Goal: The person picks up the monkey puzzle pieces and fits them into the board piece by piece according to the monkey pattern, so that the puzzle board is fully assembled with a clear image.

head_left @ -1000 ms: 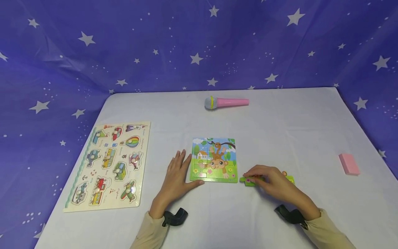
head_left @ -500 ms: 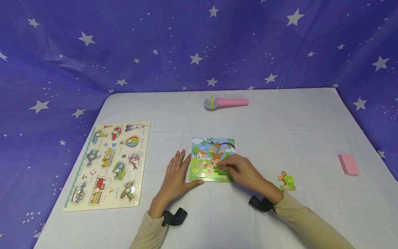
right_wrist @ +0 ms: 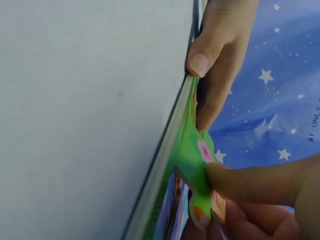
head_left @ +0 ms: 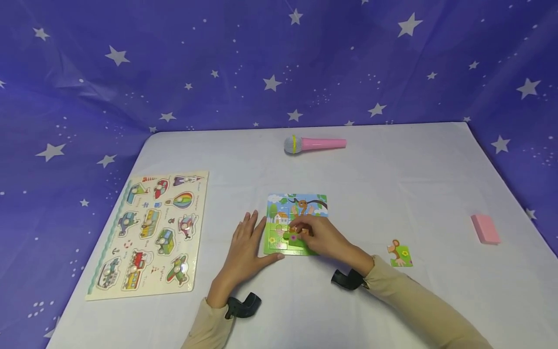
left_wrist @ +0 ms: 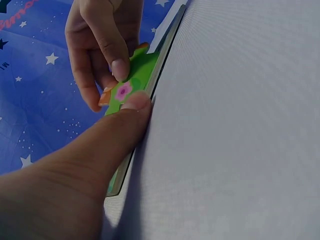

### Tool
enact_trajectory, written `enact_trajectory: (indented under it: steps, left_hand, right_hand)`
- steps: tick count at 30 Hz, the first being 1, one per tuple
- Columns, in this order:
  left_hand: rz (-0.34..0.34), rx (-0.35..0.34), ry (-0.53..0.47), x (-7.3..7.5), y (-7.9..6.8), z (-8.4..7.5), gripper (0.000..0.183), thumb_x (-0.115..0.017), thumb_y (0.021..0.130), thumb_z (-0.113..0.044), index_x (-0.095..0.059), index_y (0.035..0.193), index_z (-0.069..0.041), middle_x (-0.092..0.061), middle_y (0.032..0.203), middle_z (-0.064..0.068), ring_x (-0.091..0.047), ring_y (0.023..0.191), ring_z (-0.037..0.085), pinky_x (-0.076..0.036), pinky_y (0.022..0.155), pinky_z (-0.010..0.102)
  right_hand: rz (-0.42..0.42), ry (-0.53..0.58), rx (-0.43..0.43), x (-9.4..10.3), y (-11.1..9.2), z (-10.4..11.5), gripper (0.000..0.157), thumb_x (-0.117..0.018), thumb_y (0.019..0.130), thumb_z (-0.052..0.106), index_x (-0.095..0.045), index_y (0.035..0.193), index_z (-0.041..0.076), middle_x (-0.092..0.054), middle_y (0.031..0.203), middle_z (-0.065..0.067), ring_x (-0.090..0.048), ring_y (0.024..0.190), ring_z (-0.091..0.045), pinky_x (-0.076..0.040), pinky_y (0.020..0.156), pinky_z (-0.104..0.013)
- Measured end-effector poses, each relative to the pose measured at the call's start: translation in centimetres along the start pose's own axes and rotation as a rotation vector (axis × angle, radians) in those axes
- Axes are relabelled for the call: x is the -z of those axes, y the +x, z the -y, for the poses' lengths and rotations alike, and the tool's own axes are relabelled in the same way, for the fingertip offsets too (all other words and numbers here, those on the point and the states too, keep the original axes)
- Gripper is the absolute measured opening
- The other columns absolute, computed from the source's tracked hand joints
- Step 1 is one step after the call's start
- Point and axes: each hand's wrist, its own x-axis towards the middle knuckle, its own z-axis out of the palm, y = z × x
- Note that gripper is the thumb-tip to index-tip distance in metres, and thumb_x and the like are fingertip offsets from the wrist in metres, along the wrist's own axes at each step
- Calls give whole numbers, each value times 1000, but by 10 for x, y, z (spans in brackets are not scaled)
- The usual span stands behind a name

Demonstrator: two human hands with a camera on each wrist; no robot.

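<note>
A square jigsaw puzzle (head_left: 276, 206) with a monkey, a house and flowers lies at the middle of the table. Between thumb and fingers my right hand (head_left: 328, 238) pinches a green jigsaw piece (right_wrist: 192, 150) with a pink flower, tilted over the puzzle's lower part. That hand covers the lower right of the puzzle in the head view. My left hand (head_left: 245, 246) rests with fairly straight fingers along the left side, its thumb (left_wrist: 135, 102) touching the near edge. One loose jigsaw piece (head_left: 402, 254) with a brown shape and a yellow flower lies to the right.
A wooden vehicle peg puzzle (head_left: 148, 232) lies on the left of the white-covered table (head_left: 370, 194). Towards the back is a pink toy microphone (head_left: 320, 144). A pink block (head_left: 486, 229) sits near the right edge. Purple starry cloth (head_left: 240, 48) hangs behind.
My right hand has brought the green piece from the table at the right leftward over the puzzle. The other loose piece is now uncovered. My left hand has stayed in place.
</note>
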Motion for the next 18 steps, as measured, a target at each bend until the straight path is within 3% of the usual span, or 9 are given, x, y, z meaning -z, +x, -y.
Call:
enact_trajectory:
  steps: [7, 12, 15, 18]
  left_hand:
    - [-20, -20, 9, -1, 0, 1, 95, -68, 69, -57, -32, 140, -6, -19, 150, 17, -10, 141, 33, -12, 113, 49]
    - [-14, -14, 2, 0, -1, 0, 94, -67, 69, -57, -32, 140, -6, -19, 150, 16, -10, 141, 32, -11, 113, 48]
    - [-9, -11, 5, 0, -1, 0, 94, -67, 70, -57, -32, 141, -7, -19, 151, 15, -9, 141, 31, -11, 114, 48]
    - [-4, -12, 10, 0, 0, 0, 94, -66, 70, -57, -31, 141, -7, -18, 151, 15, -9, 141, 31, -11, 114, 48]
  right_hand:
    - [47, -64, 11, -1, 2, -1, 24, -62, 80, 1, -68, 101, 10, -66, 90, -1, -49, 69, -7, -41, 57, -18]
    - [38, -118, 34, -4, -2, 0, 26, -67, 79, 7, -67, 104, 11, -61, 102, -3, -54, 88, -15, -46, 72, -28]
    - [21, -187, 55, -5, -4, 0, 28, -70, 77, 12, -67, 105, 15, -58, 108, -4, -51, 99, -19, -40, 82, -35]
    - [2, -253, 89, -6, -6, 1, 29, -71, 76, 15, -67, 105, 17, -56, 111, -5, -47, 101, -20, -33, 80, -38]
